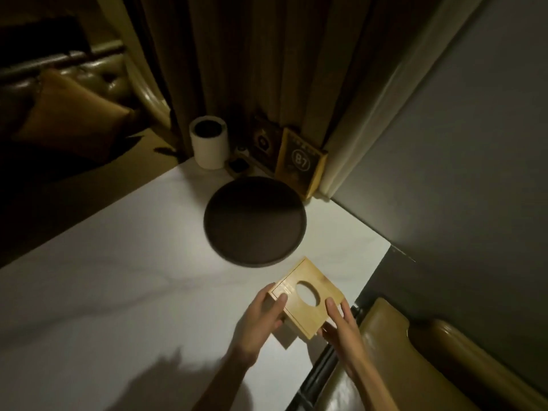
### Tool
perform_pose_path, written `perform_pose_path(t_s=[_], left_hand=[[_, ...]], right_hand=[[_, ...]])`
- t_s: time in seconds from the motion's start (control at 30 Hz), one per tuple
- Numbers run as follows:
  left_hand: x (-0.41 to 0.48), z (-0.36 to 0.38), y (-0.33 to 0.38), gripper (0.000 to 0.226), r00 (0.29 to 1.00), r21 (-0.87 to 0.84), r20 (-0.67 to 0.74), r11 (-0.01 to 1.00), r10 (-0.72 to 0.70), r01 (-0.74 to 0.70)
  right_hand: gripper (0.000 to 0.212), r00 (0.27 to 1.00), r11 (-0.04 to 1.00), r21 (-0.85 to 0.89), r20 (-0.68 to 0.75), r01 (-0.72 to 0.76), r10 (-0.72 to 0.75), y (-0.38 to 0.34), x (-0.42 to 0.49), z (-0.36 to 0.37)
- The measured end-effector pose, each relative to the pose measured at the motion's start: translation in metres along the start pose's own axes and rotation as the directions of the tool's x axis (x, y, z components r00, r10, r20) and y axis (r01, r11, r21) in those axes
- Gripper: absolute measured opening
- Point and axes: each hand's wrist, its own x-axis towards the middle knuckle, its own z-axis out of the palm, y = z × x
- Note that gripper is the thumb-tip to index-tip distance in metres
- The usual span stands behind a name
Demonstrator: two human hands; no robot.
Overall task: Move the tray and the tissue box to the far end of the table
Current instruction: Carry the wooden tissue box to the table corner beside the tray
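Gripping the wooden tissue box (307, 298) from both sides, the left hand (261, 317) and the right hand (341, 324) are closed on its near corners, thumbs laid on the lid. The box is held at the near right part of the white desk (118, 277), apparently raised slightly, well short of the far end. The round dark tray (255, 222) is already set near the far end, just before a white cylindrical holder (209, 145) and a "B7" sign (301, 163). The box step is judged to be in hand; a forward carry beside the tray is called for. The tray is seen empty; through the lid's oval opening something pale is visible, probably tissue.
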Motion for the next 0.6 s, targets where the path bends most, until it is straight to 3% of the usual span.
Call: perform_pose_path(t_s=[0.13, 0.23, 0.33, 0.4, 0.5, 0.6], left_hand=[[0.071, 0.046, 0.023, 0.064, 0.993, 0.065, 0.115, 0.997, 0.037, -0.044], [0.129, 0.081, 0.041, 0.045, 0.984, 0.068, 0.132, 0.990, 0.117, -0.127], [0.177, 0.104, 0.055, 0.038, 0.977, 0.235, 0.127, 0.951, 0.172, -0.199], [0.198, 0.113, 0.059, 0.040, 0.967, 0.339, 0.127, 0.907, 0.220, -0.251], [0.223, 0.124, 0.058, 0.041, 0.946, 0.456, 0.131, 0.829, 0.298, -0.324], [0.248, 0.132, 0.048, 0.042, 0.897, 0.660, 0.149, 0.633, 0.416, -0.404]], right_hand=[[0.059, 0.989, 0.993, -0.026, -0.094, 0.115, -0.117, -0.020, 0.058, -0.033], [0.054, 0.967, 0.977, -0.042, -0.146, 0.207, -0.211, -0.041, 0.112, -0.059], [0.056, 0.945, 0.966, -0.073, -0.201, 0.248, -0.258, -0.058, 0.159, -0.076], [0.072, 0.933, 0.963, -0.107, -0.239, 0.249, -0.268, -0.065, 0.182, -0.084], [0.066, 0.919, 0.963, -0.150, -0.298, 0.222, -0.258, -0.071, 0.208, -0.090], [0.060, 0.893, 0.954, -0.240, -0.366, 0.182, -0.263, -0.074, 0.231, -0.094]])
